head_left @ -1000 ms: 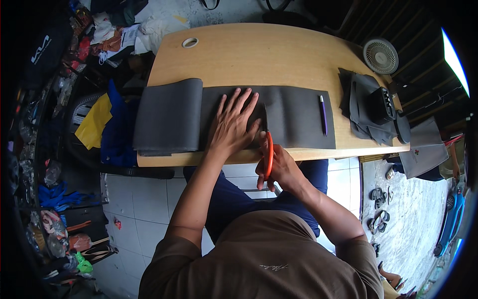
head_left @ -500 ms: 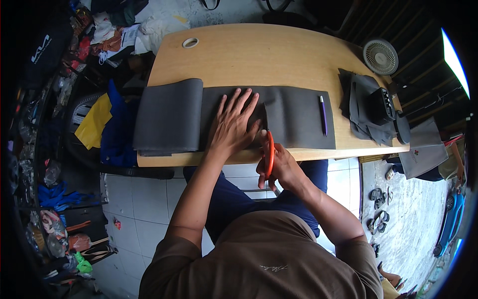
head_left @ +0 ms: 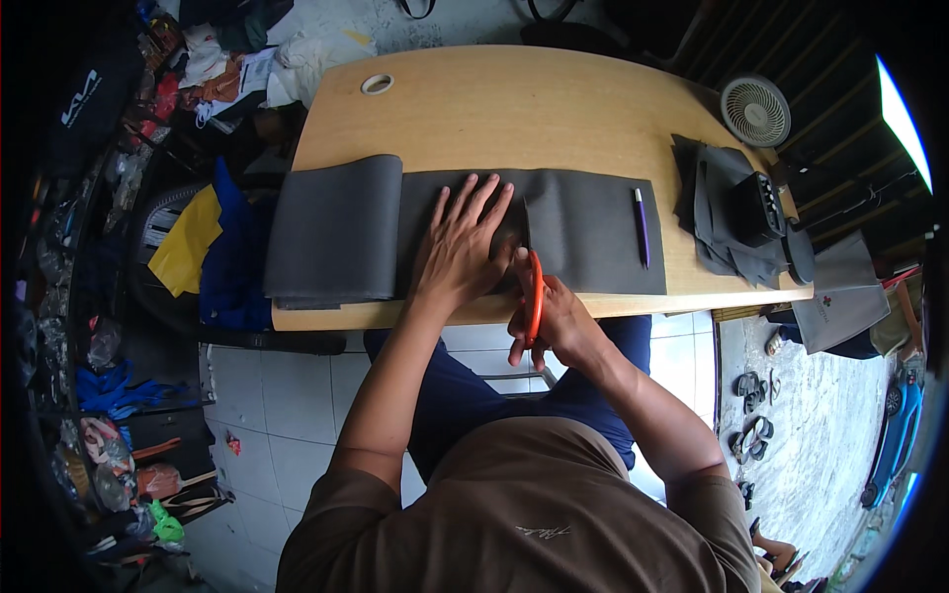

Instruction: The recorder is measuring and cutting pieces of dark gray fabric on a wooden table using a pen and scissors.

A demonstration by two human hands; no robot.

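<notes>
A long strip of dark grey fabric lies along the near edge of the wooden table, its left end folded over into a thick stack. My left hand rests flat on the strip with fingers spread, pressing it down. Just right of it, my right hand grips orange-handled scissors, with the thumb and fingers in the handles. The dark blades point away from me at the fabric, which has a cut or raised edge beside them. How far the blades are apart is hard to make out. A purple pen lies on the strip's right part.
On the table a tape roll sits far left. At the right are dark fabric pieces, a black box-shaped device and a small fan. Yellow cloth and blue cloth hang over a chair at the left.
The scissors and my right hand have shifted very slightly, with the handles a little closer together. My left hand stays in place on the fabric.
</notes>
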